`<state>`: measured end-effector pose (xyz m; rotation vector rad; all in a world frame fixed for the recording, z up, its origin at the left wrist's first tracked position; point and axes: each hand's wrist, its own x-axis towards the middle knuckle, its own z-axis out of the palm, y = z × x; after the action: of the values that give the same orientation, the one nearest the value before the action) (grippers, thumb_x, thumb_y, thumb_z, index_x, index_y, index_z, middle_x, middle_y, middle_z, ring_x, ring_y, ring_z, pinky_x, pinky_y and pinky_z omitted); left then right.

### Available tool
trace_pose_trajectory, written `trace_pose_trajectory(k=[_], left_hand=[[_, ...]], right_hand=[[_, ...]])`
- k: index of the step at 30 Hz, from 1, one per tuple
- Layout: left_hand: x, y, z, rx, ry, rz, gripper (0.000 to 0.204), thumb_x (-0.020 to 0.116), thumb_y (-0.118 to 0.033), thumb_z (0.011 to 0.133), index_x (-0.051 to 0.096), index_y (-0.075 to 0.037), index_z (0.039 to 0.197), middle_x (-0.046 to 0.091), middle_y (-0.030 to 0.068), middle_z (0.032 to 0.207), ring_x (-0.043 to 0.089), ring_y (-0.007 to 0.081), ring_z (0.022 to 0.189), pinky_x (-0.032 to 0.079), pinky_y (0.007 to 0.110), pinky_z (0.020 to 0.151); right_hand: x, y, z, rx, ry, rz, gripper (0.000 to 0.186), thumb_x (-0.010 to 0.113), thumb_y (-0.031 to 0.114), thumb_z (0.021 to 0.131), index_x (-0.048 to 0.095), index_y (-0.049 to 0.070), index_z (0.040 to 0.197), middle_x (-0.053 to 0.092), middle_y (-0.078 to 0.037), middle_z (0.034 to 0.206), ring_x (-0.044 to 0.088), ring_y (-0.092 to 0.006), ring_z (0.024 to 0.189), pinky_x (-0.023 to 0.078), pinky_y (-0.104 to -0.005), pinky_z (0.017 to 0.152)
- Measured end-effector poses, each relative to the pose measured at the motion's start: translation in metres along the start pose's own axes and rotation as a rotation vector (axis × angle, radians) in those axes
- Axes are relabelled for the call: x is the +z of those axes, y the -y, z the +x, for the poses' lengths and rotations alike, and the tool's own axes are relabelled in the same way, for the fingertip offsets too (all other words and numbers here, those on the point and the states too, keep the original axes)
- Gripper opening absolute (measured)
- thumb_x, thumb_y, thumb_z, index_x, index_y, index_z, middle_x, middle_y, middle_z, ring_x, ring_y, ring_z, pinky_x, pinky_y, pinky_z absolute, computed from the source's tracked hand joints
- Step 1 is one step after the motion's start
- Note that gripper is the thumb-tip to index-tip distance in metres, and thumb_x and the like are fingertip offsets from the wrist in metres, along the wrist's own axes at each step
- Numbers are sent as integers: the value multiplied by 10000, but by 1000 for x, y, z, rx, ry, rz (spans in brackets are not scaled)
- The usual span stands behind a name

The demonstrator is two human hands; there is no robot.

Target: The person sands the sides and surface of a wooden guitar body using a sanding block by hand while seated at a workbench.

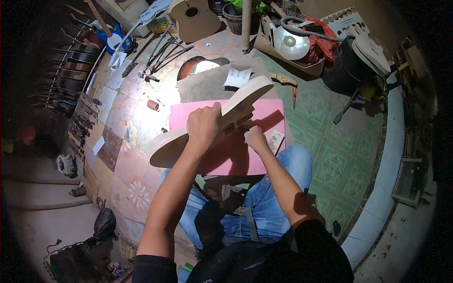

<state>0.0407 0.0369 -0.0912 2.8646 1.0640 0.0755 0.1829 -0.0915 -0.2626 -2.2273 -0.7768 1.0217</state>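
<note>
A pale, unpainted wooden guitar body (250, 95) is tilted up on its edge above a pink board (181, 111) in front of my knees. My left hand (204, 123) is closed over the body's upper edge at the waist, fingers wrapped to the far side. On the near side, my right hand (256, 139) is closed beside the cutouts in the body's face. Its fingertips are partly hidden, so I cannot make out what they hold, if anything. A small whitish block (275, 141) lies on the board, just right of my right hand.
Brown card (200, 92) lies beyond the board, with a sunburst guitar body (214, 62) and white paper (237, 78). A guitar neck (283, 79) and red-handled tool (294, 98) rest on the floor. A pole (246, 26), speaker box (302, 68) and black bucket (339, 70) stand farther back.
</note>
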Motion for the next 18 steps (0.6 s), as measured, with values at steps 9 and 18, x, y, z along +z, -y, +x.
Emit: trace_pose_trajectory(k=[9, 18], left_hand=[[-4, -14, 8, 25, 17, -36, 120, 590, -163, 843, 570, -76, 922, 658, 187, 698, 679, 389, 695, 501, 500, 598], [-1, -10, 6, 18, 13, -34, 116, 587, -156, 845, 567, -77, 928, 652, 188, 690, 678, 379, 688, 500, 494, 597]], right_hand=[[-8, -27, 7, 90, 128, 223, 257, 527, 82, 763, 652, -102, 890, 686, -306, 953, 690, -454, 792, 540, -523, 764], [1, -19, -2, -71, -70, -22, 210, 528, 90, 779, 638, -79, 722, 664, -307, 829, 689, -400, 769, 549, -487, 695]])
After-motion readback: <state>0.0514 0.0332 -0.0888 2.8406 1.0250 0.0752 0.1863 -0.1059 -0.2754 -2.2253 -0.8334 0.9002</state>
